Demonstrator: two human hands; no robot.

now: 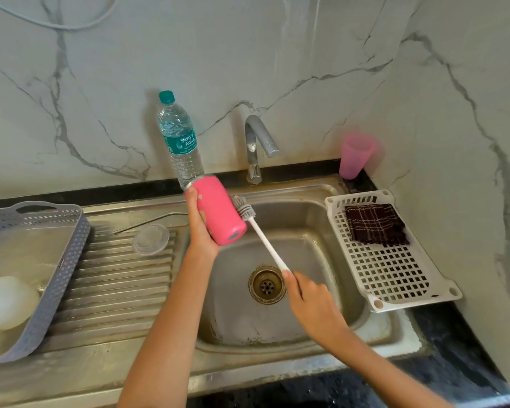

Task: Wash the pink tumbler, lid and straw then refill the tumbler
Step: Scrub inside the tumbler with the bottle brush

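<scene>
Tilted pink tumbler (218,212) over the sink (315,245).
Left hand (199,228) wraps its fingers round it; right hand (312,301) pinches the brush (266,242) touching its side.

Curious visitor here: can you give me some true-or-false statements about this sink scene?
1. The left hand holds the pink tumbler over the sink. True.
2. The bottle brush has its head inside the tumbler. False: the right hand holds it against the outside.
3. The clear lid lies on the draining board. True.
4. The water bottle is uncapped. False: its green cap is on.
5. The checked cloth lies in the sink. False: it's in the white rack.
</scene>
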